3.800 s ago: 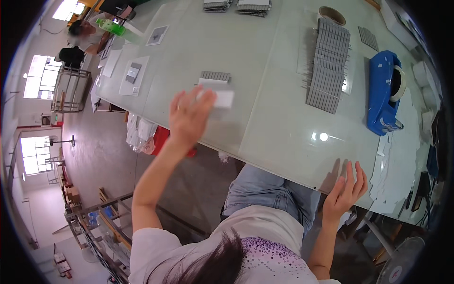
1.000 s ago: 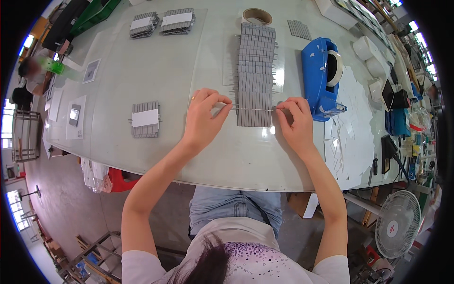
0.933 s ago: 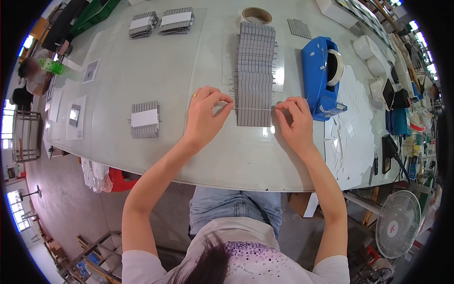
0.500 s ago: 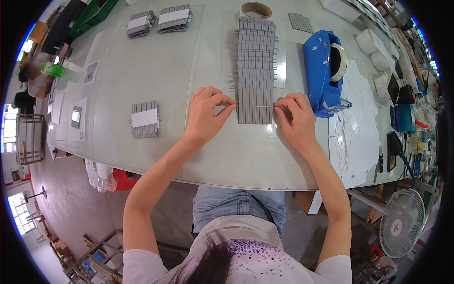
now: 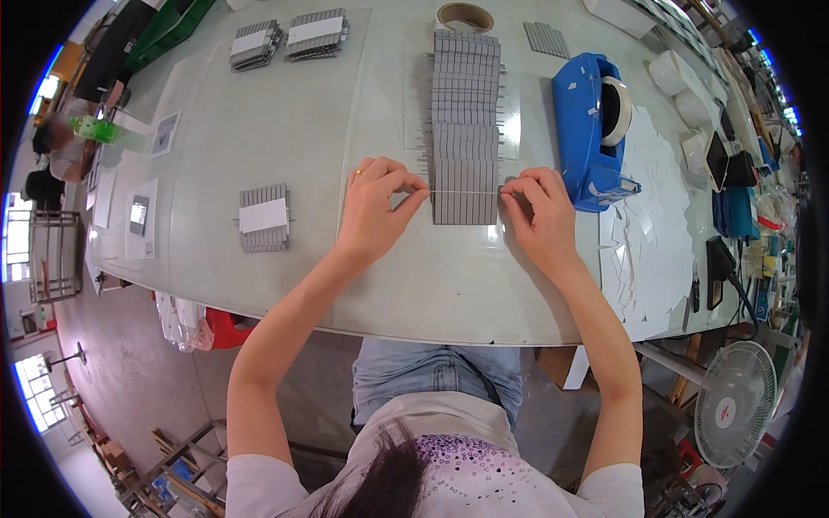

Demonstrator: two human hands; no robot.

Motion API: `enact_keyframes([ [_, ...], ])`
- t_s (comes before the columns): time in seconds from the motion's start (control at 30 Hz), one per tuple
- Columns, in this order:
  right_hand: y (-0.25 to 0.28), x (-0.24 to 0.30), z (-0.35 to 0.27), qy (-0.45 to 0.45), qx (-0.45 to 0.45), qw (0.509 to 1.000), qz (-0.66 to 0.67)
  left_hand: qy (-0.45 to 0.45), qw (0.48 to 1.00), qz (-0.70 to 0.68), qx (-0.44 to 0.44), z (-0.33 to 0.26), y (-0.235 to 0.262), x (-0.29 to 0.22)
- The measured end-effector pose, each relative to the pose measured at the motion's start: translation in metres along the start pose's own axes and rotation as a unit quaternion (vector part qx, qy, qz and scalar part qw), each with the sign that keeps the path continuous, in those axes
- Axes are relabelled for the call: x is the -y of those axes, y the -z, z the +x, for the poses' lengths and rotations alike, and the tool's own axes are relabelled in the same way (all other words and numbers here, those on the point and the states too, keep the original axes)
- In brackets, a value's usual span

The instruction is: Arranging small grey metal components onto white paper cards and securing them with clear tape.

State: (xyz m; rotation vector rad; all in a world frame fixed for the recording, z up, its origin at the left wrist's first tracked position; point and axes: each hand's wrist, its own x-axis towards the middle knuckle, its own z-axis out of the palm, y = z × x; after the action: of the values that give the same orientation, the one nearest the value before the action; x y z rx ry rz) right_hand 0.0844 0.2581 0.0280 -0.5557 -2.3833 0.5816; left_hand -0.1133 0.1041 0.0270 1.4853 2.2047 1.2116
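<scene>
A long overlapping row of grey ribbed strips (image 5: 466, 142) runs away from me on the table. Across the nearest grey piece (image 5: 465, 210) lies a thin pale wire or rod (image 5: 465, 192); its exact kind is too fine to make out. At its left end my left hand (image 5: 380, 207) pinches with thumb and forefinger. My right hand (image 5: 541, 211) pinches the other end, beside the row's right edge. Both hands rest close to the table, one on either side of the row. Small pins stick out along the row's sides.
To the right stands a blue tape dispenser (image 5: 580, 129) beside white paper scraps (image 5: 643, 250). A tape roll (image 5: 465, 15) sits behind the row. Banded grey stacks lie at left (image 5: 263, 218) and far left (image 5: 317, 36). A fan (image 5: 734, 404) stands beyond the table's right edge.
Both hands keep their pinch on the wire or rod at almost the same place. The whole view has shifted very slightly; nothing else has visibly moved.
</scene>
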Motion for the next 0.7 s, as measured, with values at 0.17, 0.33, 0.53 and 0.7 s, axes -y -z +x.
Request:
enact_keyframes([
  [0.17, 0.008, 0.007, -0.004, 0.001, -0.003, 1.0, 0.006, -0.016, 0.999, -0.024, -0.017, -0.005, 0.0, -0.003],
  [0.33, 0.026, 0.023, -0.033, -0.004, 0.019, 1.0, 0.003, -0.096, 0.993, 0.068, -0.004, -0.04, 0.009, -0.026],
  [0.53, 0.031, 0.03, -0.056, -0.014, 0.017, 1.0, 0.003, -0.074, 0.995, 0.063, 0.01, -0.062, -0.001, -0.034],
  [0.7, 0.039, 0.029, -0.068, -0.014, 0.009, 1.0, 0.0, -0.077, 0.996, 0.048, 0.024, -0.066, -0.007, -0.041],
])
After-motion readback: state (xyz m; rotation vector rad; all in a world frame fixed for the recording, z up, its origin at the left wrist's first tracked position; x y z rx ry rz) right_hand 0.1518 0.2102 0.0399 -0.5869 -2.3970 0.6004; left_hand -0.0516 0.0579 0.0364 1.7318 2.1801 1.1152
